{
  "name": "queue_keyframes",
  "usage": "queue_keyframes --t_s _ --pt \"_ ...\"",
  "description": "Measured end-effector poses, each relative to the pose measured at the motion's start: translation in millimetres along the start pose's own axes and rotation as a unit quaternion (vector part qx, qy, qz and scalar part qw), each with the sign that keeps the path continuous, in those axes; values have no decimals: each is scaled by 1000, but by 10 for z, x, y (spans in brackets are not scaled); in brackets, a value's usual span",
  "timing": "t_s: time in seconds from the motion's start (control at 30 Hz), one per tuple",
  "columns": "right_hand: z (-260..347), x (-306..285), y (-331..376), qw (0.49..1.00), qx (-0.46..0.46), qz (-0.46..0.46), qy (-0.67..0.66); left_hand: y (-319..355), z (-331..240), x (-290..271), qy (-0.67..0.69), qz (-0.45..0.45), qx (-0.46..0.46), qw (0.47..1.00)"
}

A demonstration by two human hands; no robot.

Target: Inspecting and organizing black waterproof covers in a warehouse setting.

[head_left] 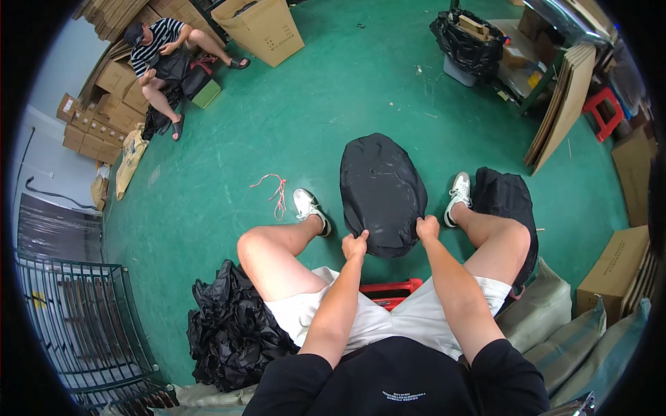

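Observation:
A black, rounded bundle with a cloth-like cover (383, 191) lies on the green floor between my feet. My left hand (355, 245) is closed on its near left edge. On the near right edge, my right hand (428, 227) pinches the same cover. The top of the bundle looks smooth and taut, with creases along its sides; what is inside is hidden. Another black bundle (504, 197) rests beside my right leg, partly covered by my knee. A heap of crumpled black bags (232, 326) lies by my left leg.
A red stool (388, 291) is under me. Pink string (279, 197) lies near my left shoe. White sacks (538, 305) and a carton (610, 270) stand at right. A co-worker (163, 62) sits far left by stacked boxes (104, 121). Cardboard sheets (562, 107) lean at far right.

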State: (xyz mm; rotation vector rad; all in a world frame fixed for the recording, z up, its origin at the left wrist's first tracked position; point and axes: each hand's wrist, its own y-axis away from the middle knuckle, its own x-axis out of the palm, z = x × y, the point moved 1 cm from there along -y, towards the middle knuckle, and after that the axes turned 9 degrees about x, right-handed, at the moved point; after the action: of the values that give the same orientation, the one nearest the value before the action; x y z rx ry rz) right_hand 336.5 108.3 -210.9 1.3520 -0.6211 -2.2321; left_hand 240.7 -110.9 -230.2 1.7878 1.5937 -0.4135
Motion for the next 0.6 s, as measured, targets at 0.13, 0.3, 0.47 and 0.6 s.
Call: queue_keyframes --t_s 0.13,0.3,0.47,0.6 --pt "-61 34 -54 1000 10 -25 -12 10 -60 -106 13 85 -83 993" --pt "-15 3 0 999 21 -27 -18 50 -151 -135 -4 89 -107 990" --pt "-36 -45 70 1000 1 -22 -8 56 -682 -57 -141 -125 176 966" --pt "-31 -21 52 1000 11 -8 -9 -402 -1271 69 -151 -14 344 927"
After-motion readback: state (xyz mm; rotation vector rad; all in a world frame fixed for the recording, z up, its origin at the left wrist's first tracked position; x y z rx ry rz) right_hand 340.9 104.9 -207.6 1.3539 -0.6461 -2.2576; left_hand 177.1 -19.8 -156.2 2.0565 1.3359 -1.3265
